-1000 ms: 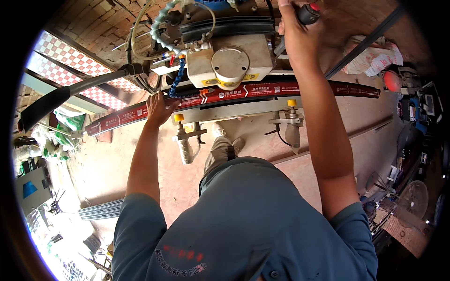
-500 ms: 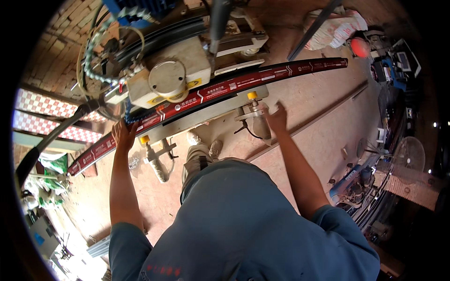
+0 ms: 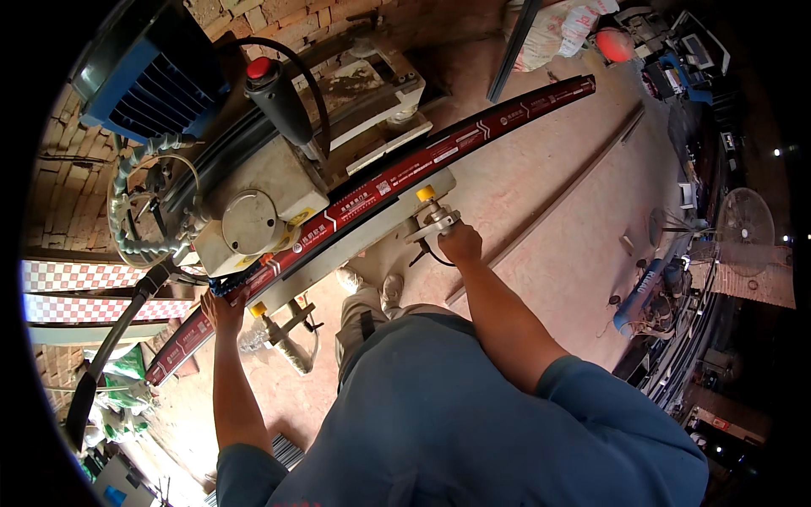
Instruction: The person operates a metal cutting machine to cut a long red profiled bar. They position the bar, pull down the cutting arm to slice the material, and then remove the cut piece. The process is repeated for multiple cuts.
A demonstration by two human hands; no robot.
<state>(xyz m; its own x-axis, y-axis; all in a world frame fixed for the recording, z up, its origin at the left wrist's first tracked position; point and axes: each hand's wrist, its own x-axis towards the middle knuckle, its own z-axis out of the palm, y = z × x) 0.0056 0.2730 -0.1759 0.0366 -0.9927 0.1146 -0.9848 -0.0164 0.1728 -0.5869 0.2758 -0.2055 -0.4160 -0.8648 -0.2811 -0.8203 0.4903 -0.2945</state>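
A long profile covered in printed red film (image 3: 404, 176) lies slantwise across the machine, dark along its edges. At its lower left part my left hand (image 3: 221, 314) is closed on it, close to the machine head (image 3: 252, 221); some fingertips are hidden. My right hand (image 3: 462, 243) is wrapped around the body of the right clamp cylinder (image 3: 437, 220), which has a yellow tip pointing at the profile. A second clamp cylinder (image 3: 285, 346), also yellow-tipped, sits near my left hand and is untouched.
A dark handle with a red button (image 3: 277, 101) rises from the machine beside a blue motor housing (image 3: 156, 84). A hose (image 3: 114, 334) curves on the left. Along the floor at right lies a long bar (image 3: 557, 198). A fan (image 3: 743, 221) and blue compressor (image 3: 646, 296) stand farther right.
My right hand, open beside the right clamp cylinder before, is now closed around it. My left hand keeps its place on the profile. The whole view has shifted and tilted.
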